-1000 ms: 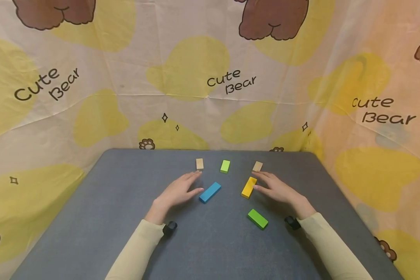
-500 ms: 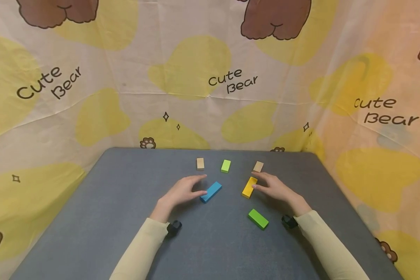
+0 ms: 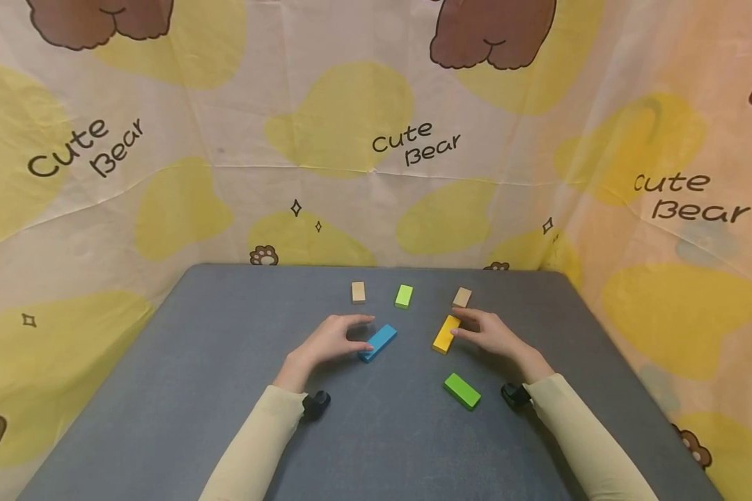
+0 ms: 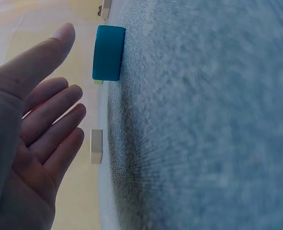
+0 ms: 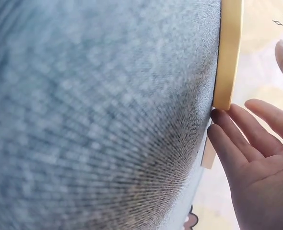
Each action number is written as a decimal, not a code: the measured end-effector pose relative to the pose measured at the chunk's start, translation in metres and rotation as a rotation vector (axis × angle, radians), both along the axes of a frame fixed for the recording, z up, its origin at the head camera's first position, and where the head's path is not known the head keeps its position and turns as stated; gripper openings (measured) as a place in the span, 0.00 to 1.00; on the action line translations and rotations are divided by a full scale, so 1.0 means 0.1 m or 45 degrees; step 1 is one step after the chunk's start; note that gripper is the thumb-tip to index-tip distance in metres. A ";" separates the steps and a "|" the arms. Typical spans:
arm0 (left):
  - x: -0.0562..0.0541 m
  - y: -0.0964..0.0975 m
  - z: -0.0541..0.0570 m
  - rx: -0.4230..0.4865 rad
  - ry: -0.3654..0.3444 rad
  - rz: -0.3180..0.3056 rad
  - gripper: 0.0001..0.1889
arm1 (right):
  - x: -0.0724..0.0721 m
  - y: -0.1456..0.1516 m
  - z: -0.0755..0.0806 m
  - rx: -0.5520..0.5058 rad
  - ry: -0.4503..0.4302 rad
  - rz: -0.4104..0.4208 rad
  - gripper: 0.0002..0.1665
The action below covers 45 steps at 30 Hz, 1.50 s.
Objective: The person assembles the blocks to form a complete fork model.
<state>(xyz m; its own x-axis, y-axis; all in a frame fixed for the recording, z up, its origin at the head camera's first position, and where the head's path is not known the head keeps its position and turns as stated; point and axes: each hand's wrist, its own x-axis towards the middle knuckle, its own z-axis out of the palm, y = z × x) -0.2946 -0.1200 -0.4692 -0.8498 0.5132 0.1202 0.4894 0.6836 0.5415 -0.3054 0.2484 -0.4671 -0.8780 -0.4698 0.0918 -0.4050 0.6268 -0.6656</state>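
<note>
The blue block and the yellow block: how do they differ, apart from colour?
In the head view, the blue block lies more aslant; the yellow block runs more nearly straight up the picture. The left hand is at the blue block, the right hand at the yellow block. Both are long and lie flat on the grey table.

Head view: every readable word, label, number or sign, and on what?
"Cute Bear": backdrop cloth, left.
"Cute Bear": backdrop cloth, centre.
"Cute Bear": backdrop cloth, right.
Blocks, table: no lettering visible.
Black wrist devices: too small to tell.
</note>
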 end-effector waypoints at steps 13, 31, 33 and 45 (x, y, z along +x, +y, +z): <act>-0.07 0.03 -0.04 0.074 -0.093 -0.014 0.31 | -0.05 0.01 -0.05 -0.003 0.006 0.004 0.36; -0.15 0.04 -0.09 0.098 -0.139 -0.075 0.29 | -0.11 0.00 -0.06 0.018 -0.011 -0.046 0.35; -0.16 0.04 -0.09 0.101 -0.147 -0.077 0.29 | -0.12 0.00 -0.07 0.025 -0.014 -0.052 0.34; -0.19 0.03 -0.12 0.105 -0.200 -0.062 0.26 | -0.16 0.00 -0.07 0.047 -0.029 -0.076 0.32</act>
